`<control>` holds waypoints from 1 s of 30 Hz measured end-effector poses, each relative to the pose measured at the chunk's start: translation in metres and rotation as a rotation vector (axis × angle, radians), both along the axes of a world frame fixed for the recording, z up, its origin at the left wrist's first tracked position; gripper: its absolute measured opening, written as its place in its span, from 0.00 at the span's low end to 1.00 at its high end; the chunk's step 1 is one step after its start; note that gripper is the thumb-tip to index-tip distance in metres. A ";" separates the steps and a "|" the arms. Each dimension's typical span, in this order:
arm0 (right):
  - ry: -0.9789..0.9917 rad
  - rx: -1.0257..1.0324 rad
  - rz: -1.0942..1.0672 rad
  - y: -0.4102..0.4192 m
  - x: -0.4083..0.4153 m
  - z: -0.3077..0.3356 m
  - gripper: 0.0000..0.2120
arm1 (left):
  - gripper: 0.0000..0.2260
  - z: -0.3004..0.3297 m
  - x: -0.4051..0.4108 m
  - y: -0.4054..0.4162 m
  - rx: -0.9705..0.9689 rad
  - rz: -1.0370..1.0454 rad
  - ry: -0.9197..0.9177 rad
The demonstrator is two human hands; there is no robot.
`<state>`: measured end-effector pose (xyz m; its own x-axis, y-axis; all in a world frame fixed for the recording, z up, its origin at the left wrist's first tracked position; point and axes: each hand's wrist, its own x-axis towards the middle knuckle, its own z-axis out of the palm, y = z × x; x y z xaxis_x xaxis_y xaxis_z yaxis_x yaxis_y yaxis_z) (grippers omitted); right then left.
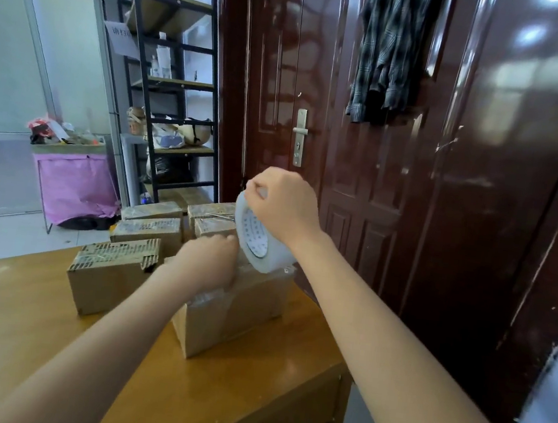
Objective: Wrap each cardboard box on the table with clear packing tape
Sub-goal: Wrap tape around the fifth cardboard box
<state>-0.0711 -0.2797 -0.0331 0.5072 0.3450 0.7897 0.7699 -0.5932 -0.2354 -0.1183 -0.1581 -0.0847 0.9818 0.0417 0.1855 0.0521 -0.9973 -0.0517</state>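
A cardboard box (242, 314) stands near the right end of the wooden table (252, 391), with clear tape across its top and front. My left hand (208, 262) presses down on the box's top over the tape. My right hand (285, 206) grips a roll of clear packing tape (257, 240) from above, holding it just over the box's far edge. A second box (109, 276) with a torn, ragged top sits to the left. Several more boxes (152, 225) stand behind it.
A dark red door (363, 151) with a metal handle (300, 136) stands close behind the table's right end. A black shelf rack (169, 96) stands at the back left, and a pink-draped stand (74, 183) sits on the floor beyond the table.
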 end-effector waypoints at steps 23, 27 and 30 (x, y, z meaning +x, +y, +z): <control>0.217 -0.544 -0.038 -0.072 -0.047 -0.028 0.32 | 0.49 -0.021 0.021 0.012 -0.104 0.071 0.171; 0.712 -1.181 0.010 -0.097 -0.061 -0.041 0.35 | 0.46 -0.020 0.025 0.015 -0.113 0.056 0.135; 0.696 -1.134 0.027 -0.112 -0.054 -0.020 0.36 | 0.42 -0.016 0.027 0.017 -0.090 0.058 0.123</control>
